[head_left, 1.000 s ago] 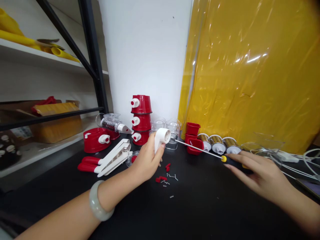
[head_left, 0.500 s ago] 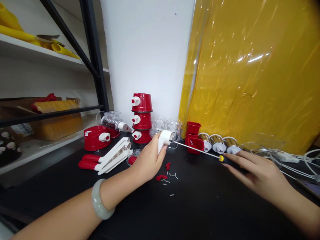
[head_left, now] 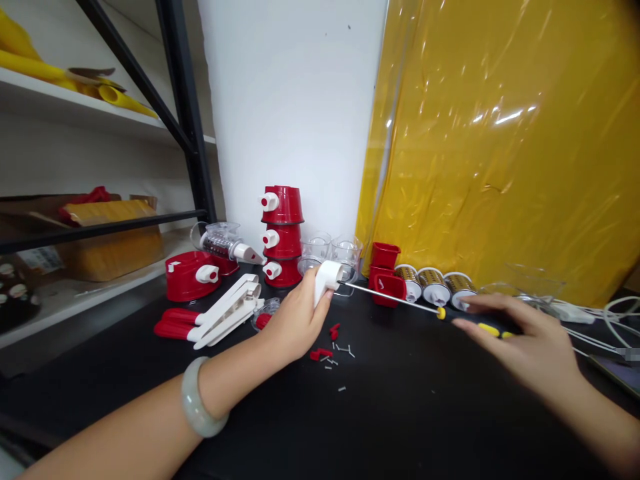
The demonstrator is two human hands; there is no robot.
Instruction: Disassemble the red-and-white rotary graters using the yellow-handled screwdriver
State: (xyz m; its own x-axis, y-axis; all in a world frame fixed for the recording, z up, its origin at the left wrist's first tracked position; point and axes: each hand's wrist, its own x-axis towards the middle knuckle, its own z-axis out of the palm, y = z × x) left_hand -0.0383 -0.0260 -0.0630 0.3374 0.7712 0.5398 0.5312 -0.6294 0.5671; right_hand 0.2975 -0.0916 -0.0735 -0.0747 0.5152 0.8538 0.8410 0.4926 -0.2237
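Observation:
My left hand (head_left: 299, 312) is closed around a white plastic part (head_left: 327, 275) with a rounded, hollow end. A screwdriver (head_left: 395, 299) with a long metal shaft and a black-and-yellow handle lies almost level, its tip at that end of the part. My right hand (head_left: 525, 333) holds the handle lightly, with the thumb below it and the fingers above. On the table beneath the part are two small red plastic pieces (head_left: 321, 355) and several loose screws (head_left: 342, 389). Where the screwdriver's tip meets the part is too small to make out.
White grater handles with red grips (head_left: 220, 317) lie at left, beside a red base (head_left: 193, 277). Behind stand stacked red bases (head_left: 283, 241), clear cups (head_left: 345, 250), red hoppers (head_left: 390, 288) and grater drums (head_left: 434, 287). White cables (head_left: 595, 333) run at far right; a shelf (head_left: 75, 300) is at left.
My right hand's grip on the screwdriver handle has shifted; the fingers have moved up and more of the yellow shows. My left hand and the white part stay nearly in place.

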